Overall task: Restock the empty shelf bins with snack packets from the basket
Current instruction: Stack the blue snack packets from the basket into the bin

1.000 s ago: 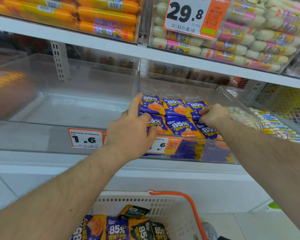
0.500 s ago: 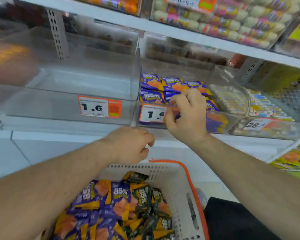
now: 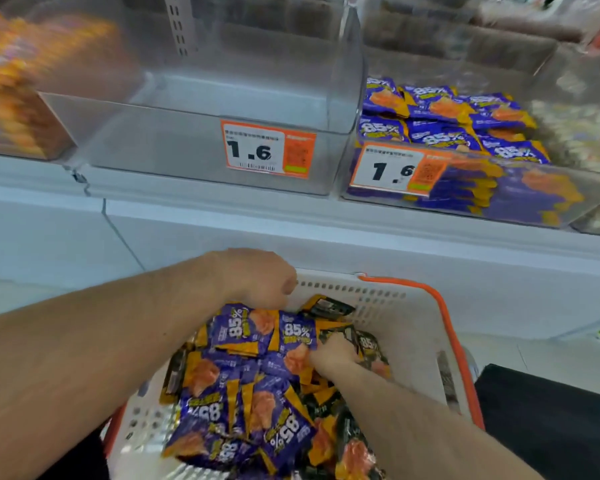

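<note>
right hand (image 3: 333, 353): down in the basket (image 3: 409, 327), fingers curled into the snack packets (image 3: 243, 393) near its far right corner, gathering the next batch
left hand (image 3: 257, 282): loosely curled over far rim, holding nothing (likely waiting to help)
empty bin (image 3: 201, 98): shelf's left, unfilled
right bin (image 3: 499, 188): stocked, front edge

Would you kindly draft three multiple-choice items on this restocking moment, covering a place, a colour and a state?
1. Where is the right hand?
A. in the basket
B. in a shelf bin
C. on a price tag

2. What colour is the basket's handle?
A. blue
B. orange
C. green

3. What state is the left clear bin in?
A. full
B. half full
C. empty

Answers:
1 A: its fingers are among the purple snack packets.
2 B: an orange band runs along the white rim.
3 C: only its bare floor shows.
</note>
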Demonstrator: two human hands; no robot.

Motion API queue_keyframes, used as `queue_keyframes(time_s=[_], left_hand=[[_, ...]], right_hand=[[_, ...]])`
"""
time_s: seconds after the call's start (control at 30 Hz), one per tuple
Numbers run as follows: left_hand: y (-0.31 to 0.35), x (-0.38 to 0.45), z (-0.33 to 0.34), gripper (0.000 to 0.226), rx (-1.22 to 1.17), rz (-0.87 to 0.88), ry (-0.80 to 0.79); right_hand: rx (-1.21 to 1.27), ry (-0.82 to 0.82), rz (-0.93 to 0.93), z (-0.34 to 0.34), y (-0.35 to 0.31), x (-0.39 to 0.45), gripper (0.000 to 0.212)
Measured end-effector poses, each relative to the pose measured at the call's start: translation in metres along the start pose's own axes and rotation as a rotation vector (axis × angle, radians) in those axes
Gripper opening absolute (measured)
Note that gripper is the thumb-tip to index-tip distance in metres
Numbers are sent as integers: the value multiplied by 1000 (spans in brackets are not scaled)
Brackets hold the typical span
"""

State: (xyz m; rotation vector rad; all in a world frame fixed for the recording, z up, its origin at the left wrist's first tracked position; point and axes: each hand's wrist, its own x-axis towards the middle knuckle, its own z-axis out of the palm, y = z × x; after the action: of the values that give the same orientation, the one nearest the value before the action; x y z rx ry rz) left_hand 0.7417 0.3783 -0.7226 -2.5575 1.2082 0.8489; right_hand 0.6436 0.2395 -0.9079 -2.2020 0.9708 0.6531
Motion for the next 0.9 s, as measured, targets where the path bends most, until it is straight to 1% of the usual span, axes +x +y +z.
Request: queue_keyframes(time_s=[0.07, 0.13, 0.2, 0.27, 0.3, 0.37, 0.47, 0.5, 0.57, 0.6, 0.63, 0.73, 0.83, 0.9], left_hand=[[-2, 2, 1, 24, -6, -3, 0], [-5, 4, 2, 25, -19, -12, 5], [-8, 6, 4, 27, -41, -30, 8], [-11, 8, 6, 27, -54, -37, 1], [-12, 8, 7, 29, -60, -42, -4], [-13, 8, 7, 31, -69, -51, -16], [-12, 4, 3, 31, -64, -59, -30], [-11, 3, 2, 32, -58, -58, -30], [-6, 0, -5, 30, -60, -45, -23], [-4, 0, -8, 26, -66, -39, -12], [-1, -2, -12, 22, -72, -29, 0], [6, -9, -26, 33, -101, 7, 48], [10, -17, -38, 42, -135, 31, 121], [13, -22, -46, 47, -161, 17, 194]], right_hand=[[103, 43, 108, 21, -7, 2, 44], [233, 71, 240, 33, -16, 4, 65], [294, 69, 342, 36, -26, 2, 75], [312, 75, 395, 35, -29, -1, 76], [341, 93, 413, 33, -31, -2, 73], [454, 78, 397, 35, -29, 0, 65], [743, 38, 315, 38, -21, 7, 51], [767, 55, 264, 34, -19, 4, 46], [704, 111, 157, 21, -17, -2, 33], [683, 107, 118, 13, -16, -7, 27], [674, 89, 65, 4, -17, -15, 23], [688, -29, -48, -30, -19, -41, 13], [565, -45, -266, -77, -22, -74, 19], [490, -43, -427, -110, -26, -100, 20]])
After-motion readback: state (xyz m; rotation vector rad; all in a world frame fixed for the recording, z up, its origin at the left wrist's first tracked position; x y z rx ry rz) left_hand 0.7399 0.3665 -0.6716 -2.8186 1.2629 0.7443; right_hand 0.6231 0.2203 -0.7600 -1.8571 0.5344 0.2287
